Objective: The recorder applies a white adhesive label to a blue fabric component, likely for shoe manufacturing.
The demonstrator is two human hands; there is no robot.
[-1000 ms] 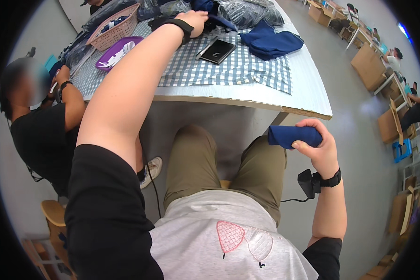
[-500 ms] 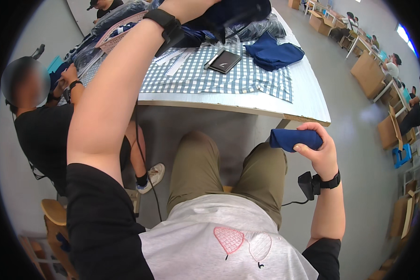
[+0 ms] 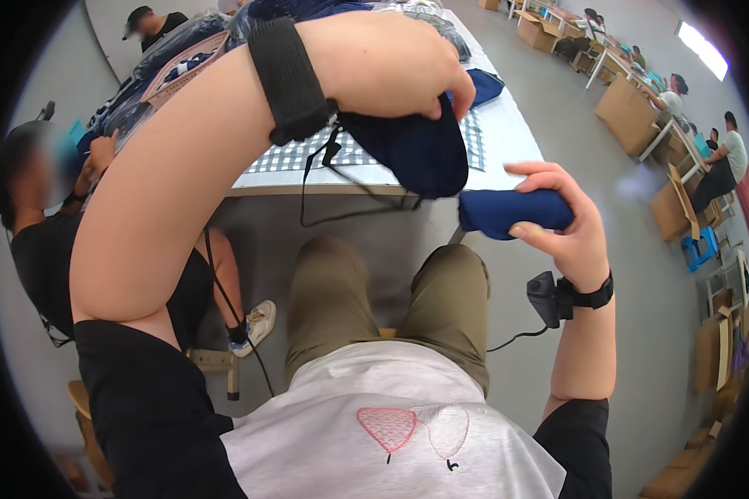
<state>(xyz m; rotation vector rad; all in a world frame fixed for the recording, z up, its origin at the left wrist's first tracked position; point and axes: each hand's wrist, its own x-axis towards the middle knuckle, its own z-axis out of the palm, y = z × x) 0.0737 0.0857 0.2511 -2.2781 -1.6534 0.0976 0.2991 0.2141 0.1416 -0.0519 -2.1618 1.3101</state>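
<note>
Hanging loose at the near edge of the white-topped table (image 3: 508, 137), a limp navy-blue fabric piece (image 3: 416, 154) is pinched, unrolled, by the left hand (image 3: 399, 66), its fingertips partly hidden. And close beside it, a compact navy-blue fabric roll (image 3: 510, 210) is clamped between thumb and fingers of the right hand (image 3: 572, 214)! So one piece is rolled, apparently; one is left loose, and more crumpled navy-blue cloth (image 3: 485, 89) is seen on the table beyond.

the wearer's two hands (image 3: 581, 223), two blue cloths (image 3: 508, 213) in them, one checked tablecloth (image 3: 275, 158), one blue stool (image 3: 700, 248).
</note>
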